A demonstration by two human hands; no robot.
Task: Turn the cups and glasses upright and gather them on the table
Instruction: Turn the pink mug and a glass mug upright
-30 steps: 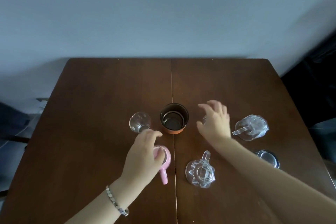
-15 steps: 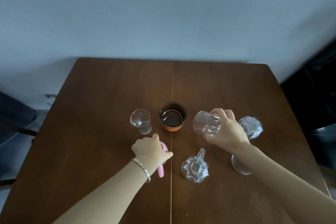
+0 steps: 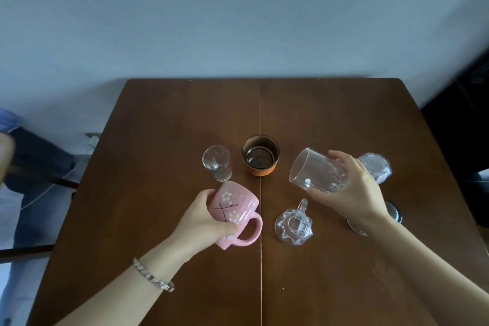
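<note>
Holding a pink mug (image 3: 232, 210) tilted above the table (image 3: 164, 167), the left hand (image 3: 203, 222) has its fingers clamped around it, while the right hand (image 3: 354, 193) grips a tilted clear glass (image 3: 316, 171) near the upright brown cup (image 3: 260, 155).

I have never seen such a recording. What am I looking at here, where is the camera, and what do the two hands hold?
No machine here: a person wears one camera on the head, looking down at a brown table. The left hand holds a pink mug, tilted. The right hand holds a clear glass on its side, above the table. On the table stand a small glass and an orange-brown cup, both upright. A glass mug sits near the middle. More glassware lies partly hidden behind the right hand.
</note>
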